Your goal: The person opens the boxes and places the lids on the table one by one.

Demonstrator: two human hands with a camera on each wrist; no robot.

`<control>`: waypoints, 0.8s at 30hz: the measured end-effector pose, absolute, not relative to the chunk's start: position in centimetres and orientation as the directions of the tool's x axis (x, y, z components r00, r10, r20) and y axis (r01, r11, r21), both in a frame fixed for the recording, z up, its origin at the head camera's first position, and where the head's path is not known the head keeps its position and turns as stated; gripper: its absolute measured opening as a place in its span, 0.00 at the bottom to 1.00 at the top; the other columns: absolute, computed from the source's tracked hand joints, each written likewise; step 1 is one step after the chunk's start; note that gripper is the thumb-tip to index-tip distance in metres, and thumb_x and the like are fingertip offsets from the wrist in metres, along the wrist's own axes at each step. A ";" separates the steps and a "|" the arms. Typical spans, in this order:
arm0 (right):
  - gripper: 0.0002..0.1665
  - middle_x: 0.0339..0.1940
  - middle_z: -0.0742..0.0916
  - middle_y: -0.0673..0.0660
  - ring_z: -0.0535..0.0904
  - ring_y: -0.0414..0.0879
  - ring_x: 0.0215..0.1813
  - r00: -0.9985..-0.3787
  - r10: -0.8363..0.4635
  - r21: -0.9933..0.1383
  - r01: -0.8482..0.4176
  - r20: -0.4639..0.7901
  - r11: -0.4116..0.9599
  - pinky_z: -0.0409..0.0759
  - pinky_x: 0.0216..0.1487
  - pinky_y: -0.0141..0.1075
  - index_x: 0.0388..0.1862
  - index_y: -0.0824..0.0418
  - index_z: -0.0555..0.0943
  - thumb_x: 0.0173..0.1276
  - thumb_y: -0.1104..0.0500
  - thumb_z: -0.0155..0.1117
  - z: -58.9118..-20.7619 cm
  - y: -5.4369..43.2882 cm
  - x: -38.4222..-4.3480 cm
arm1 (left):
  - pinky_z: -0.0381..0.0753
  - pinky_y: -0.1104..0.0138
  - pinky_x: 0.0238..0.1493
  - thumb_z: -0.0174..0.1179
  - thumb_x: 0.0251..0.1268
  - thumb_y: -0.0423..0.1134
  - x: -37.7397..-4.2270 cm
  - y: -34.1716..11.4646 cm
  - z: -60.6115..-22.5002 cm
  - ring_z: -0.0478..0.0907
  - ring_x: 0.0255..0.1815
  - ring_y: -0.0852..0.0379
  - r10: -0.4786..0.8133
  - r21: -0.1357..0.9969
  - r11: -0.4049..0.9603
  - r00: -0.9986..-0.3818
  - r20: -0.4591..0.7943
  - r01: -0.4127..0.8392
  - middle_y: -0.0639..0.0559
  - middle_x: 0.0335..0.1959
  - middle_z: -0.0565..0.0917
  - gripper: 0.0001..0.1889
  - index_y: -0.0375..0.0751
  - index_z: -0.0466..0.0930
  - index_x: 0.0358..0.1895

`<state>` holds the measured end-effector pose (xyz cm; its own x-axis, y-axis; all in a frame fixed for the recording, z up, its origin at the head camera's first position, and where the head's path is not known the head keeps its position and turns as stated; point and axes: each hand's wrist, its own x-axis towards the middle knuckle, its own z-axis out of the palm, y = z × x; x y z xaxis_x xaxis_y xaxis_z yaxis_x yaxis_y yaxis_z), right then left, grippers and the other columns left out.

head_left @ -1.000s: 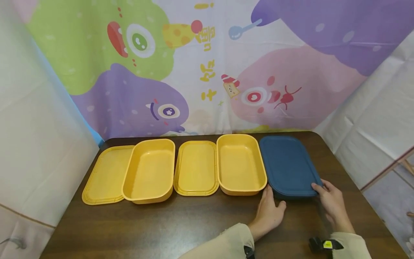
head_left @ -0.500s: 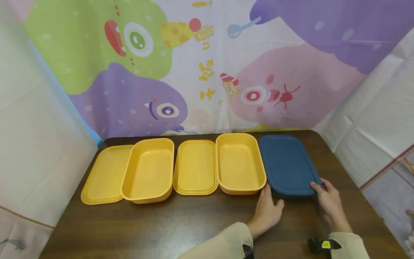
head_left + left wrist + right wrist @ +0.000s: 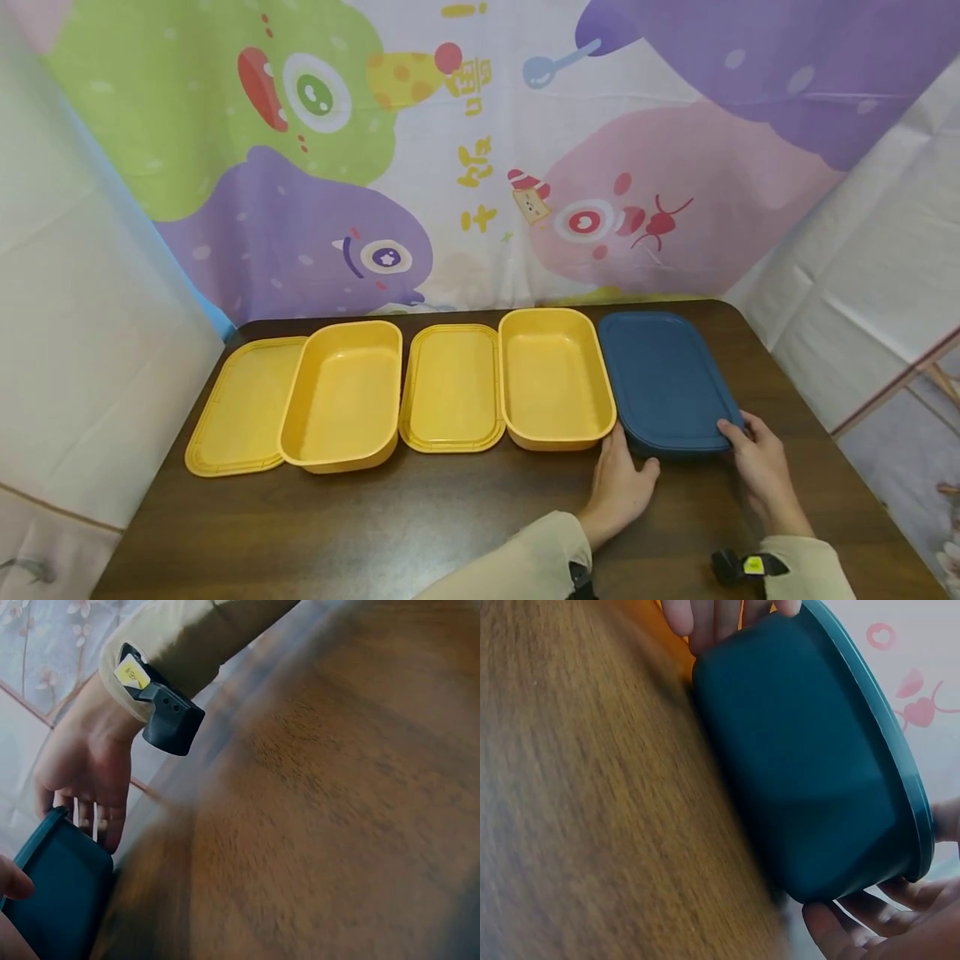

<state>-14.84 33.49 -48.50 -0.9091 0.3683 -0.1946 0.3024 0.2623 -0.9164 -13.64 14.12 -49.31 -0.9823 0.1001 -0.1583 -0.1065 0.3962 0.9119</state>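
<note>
A blue food storage container [image 3: 667, 379] with its lid on sits at the right end of a row. My right hand [image 3: 763, 475] grips its near right corner, thumb over the lid's rim and fingers along the side wall. Fairly straight fingers of my left hand [image 3: 619, 490] touch the near left corner, between it and a yellow container [image 3: 558, 383]; the thumb stands apart. In the right wrist view the blue container's deep wall [image 3: 795, 765] shows between both hands' fingertips. The left wrist view has my right hand [image 3: 86, 765] at the far corner.
Left of the open yellow container lies a yellow lid [image 3: 453, 387], then another open yellow container [image 3: 345, 392] overlapping a second yellow lid [image 3: 240, 408]. All rest on a dark wooden table [image 3: 360, 533]. A cartoon-printed curtain [image 3: 480, 275] hangs behind the table's back edge.
The head view has shifted slightly, moving the whole scene a little to the left. Both hands keep their places at the blue container's corners.
</note>
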 end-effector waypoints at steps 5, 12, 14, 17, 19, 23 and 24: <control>0.36 0.34 0.73 0.30 0.71 0.21 0.36 -0.911 0.360 -0.907 0.311 -0.200 0.284 0.76 0.39 0.20 0.72 0.72 0.58 0.76 0.50 0.50 -48.4 33.5 -14.8 | 0.68 0.56 0.69 0.64 0.60 0.44 -13.9 14.7 -49.7 0.68 0.70 0.46 0.073 0.915 0.392 -0.987 -0.141 -0.102 0.44 0.73 0.66 0.41 0.41 0.56 0.75; 0.35 0.31 0.73 0.27 0.72 0.21 0.36 -0.908 0.363 -0.916 0.312 -0.209 0.251 0.76 0.39 0.20 0.72 0.72 0.58 0.76 0.52 0.51 -48.5 33.6 -14.9 | 0.68 0.58 0.69 0.66 0.59 0.47 -14.5 15.3 -50.5 0.67 0.70 0.48 0.067 0.911 0.402 -0.989 -0.128 -0.091 0.45 0.73 0.66 0.43 0.44 0.55 0.76; 0.35 0.32 0.74 0.27 0.72 0.21 0.36 -0.910 0.358 -0.918 0.309 -0.210 0.250 0.76 0.39 0.20 0.72 0.72 0.58 0.76 0.52 0.50 -48.5 33.6 -14.9 | 0.68 0.59 0.69 0.66 0.59 0.48 -14.7 15.4 -50.6 0.67 0.70 0.49 0.061 0.908 0.411 -0.991 -0.121 -0.085 0.45 0.73 0.66 0.43 0.44 0.55 0.76; 0.36 0.36 0.75 0.32 0.72 0.21 0.36 -0.912 0.354 -0.904 0.315 -0.206 0.288 0.75 0.40 0.20 0.72 0.72 0.58 0.76 0.51 0.50 -48.4 33.6 -14.9 | 0.68 0.59 0.69 0.67 0.58 0.48 -14.8 15.6 -50.6 0.68 0.70 0.49 0.047 0.906 0.414 -0.993 -0.113 -0.084 0.45 0.72 0.67 0.43 0.43 0.56 0.75; 0.36 0.43 0.77 0.40 0.71 0.20 0.36 -0.914 0.351 -0.892 0.321 -0.204 0.317 0.75 0.40 0.20 0.72 0.72 0.58 0.76 0.50 0.49 -48.3 33.6 -14.9 | 0.69 0.59 0.68 0.68 0.58 0.48 -14.8 15.7 -50.5 0.68 0.69 0.49 0.040 0.909 0.408 -0.993 -0.111 -0.085 0.45 0.72 0.68 0.44 0.43 0.56 0.75; 0.37 0.58 0.76 0.61 0.70 0.22 0.38 -0.909 0.364 -0.854 0.347 -0.204 0.387 0.73 0.39 0.19 0.72 0.72 0.59 0.76 0.47 0.48 -48.2 33.7 -14.9 | 0.69 0.58 0.68 0.69 0.57 0.47 -14.7 15.8 -50.3 0.69 0.69 0.49 0.034 0.914 0.397 -0.994 -0.107 -0.085 0.46 0.71 0.68 0.44 0.43 0.56 0.74; 0.38 0.61 0.74 0.64 0.70 0.25 0.40 -0.906 0.371 -0.840 0.357 -0.204 0.409 0.72 0.39 0.20 0.72 0.71 0.59 0.76 0.46 0.48 -48.1 33.7 -14.9 | 0.69 0.58 0.68 0.69 0.57 0.47 -14.7 15.8 -50.3 0.69 0.69 0.49 0.035 0.913 0.398 -0.993 -0.109 -0.086 0.46 0.71 0.68 0.44 0.43 0.56 0.74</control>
